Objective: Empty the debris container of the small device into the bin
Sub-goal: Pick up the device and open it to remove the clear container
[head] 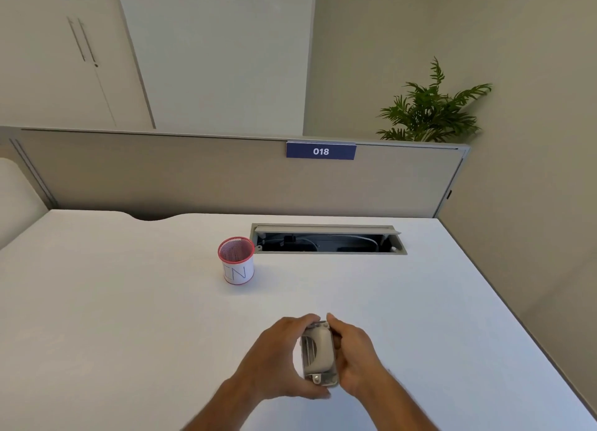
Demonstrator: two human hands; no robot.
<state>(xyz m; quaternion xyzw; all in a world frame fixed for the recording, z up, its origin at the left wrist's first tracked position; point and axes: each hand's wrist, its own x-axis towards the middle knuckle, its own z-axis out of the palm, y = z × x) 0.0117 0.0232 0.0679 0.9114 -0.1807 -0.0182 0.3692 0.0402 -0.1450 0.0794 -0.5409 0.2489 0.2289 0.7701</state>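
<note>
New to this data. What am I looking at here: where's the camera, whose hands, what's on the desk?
There is no robot here. One wide-angle camera sits on a person's head and looks forward and down, so the two bare arms that come in from the bottom edge are the wearer's own.

The left hand and the right hand both have a grip on a small grey device, one on each side, just above the white desk. It looks like a hole punch or a similar desk tool, but I cannot tell for sure.

Further back on the desk stands a small red mesh cup with a paper label, which serves as the bin. To the right of it, a cable hatch in the desk is open. Behind are a divider with a blue 018 sign and a plant.
</note>
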